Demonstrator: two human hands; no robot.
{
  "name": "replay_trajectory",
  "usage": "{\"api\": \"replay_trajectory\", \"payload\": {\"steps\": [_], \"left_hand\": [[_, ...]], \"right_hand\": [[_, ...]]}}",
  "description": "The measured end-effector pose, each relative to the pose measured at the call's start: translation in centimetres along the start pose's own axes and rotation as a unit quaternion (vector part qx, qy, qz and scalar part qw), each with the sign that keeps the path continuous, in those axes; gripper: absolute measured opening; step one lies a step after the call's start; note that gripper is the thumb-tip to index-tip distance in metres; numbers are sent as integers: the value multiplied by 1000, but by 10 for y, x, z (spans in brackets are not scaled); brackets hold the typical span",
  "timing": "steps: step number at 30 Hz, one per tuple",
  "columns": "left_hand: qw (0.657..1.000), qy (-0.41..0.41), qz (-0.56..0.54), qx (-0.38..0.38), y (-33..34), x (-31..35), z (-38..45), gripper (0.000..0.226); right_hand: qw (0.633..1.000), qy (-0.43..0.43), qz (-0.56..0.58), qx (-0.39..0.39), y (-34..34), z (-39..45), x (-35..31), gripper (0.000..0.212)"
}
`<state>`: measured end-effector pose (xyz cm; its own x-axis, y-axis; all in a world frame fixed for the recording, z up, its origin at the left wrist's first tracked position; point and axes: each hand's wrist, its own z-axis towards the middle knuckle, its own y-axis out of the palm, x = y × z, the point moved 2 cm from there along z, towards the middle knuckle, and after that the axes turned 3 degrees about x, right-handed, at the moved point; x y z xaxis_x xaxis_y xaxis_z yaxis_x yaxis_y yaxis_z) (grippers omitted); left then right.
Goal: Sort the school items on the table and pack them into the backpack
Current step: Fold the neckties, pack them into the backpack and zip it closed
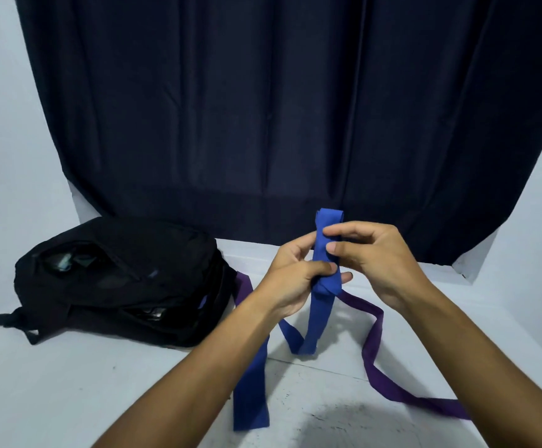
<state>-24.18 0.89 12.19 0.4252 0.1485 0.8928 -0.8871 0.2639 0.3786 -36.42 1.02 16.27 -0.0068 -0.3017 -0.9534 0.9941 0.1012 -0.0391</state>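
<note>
A long blue cloth band [326, 250] is held upright above the table, part of it folded into a flat bundle. My left hand [290, 279] grips the lower part of that bundle, thumb across its front. My right hand [370, 253] pinches the bundle higher up between thumb and fingers. The band's loose tail [250, 383] trails down onto the white table [101, 399] toward me. A purple band [379, 360] lies on the table behind and to the right. The black backpack [124, 279] lies on its side at the left, its top opening gaping.
A dark curtain [279, 108] hangs behind the table against a pale wall. The purple band's far end [244, 286] runs up beside the backpack. A dark round shadow falls on the table's near edge.
</note>
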Motion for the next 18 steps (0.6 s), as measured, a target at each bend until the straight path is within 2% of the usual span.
{"api": "replay_trajectory", "payload": {"steps": [3,6,8,9,10,11,13,15,17,18], "left_hand": [[1000,7,21,1,1,2,-2,47],[997,12,79,20,2,0,-5,52],[977,42,167,124,-2,-2,-8,44],[959,76,194,191,-6,-1,-11,30],[947,99,190,237,-8,2,-15,9],[945,102,175,255,-10,2,-20,11],[967,17,150,206,-8,-7,-30,36],[980,-139,101,105,0,-21,-40,52],[968,-240,-47,59,-2,-34,-38,65],[956,-252,-135,68,-6,-35,-33,70]], "right_hand": [[999,34,25,-6,1,1,4,21],[999,27,16,9,1,2,6,21],[999,1,2,39,-4,6,6,22],[998,-13,-8,56,-7,8,5,23],[997,-24,-11,72,-10,11,4,23],[996,-31,-6,86,-13,13,2,24],[994,-44,14,99,-15,14,-1,23],[994,-54,24,94,-13,12,-3,21],[995,-54,24,76,-7,8,-2,22],[997,-49,23,63,-4,5,0,23]]}}
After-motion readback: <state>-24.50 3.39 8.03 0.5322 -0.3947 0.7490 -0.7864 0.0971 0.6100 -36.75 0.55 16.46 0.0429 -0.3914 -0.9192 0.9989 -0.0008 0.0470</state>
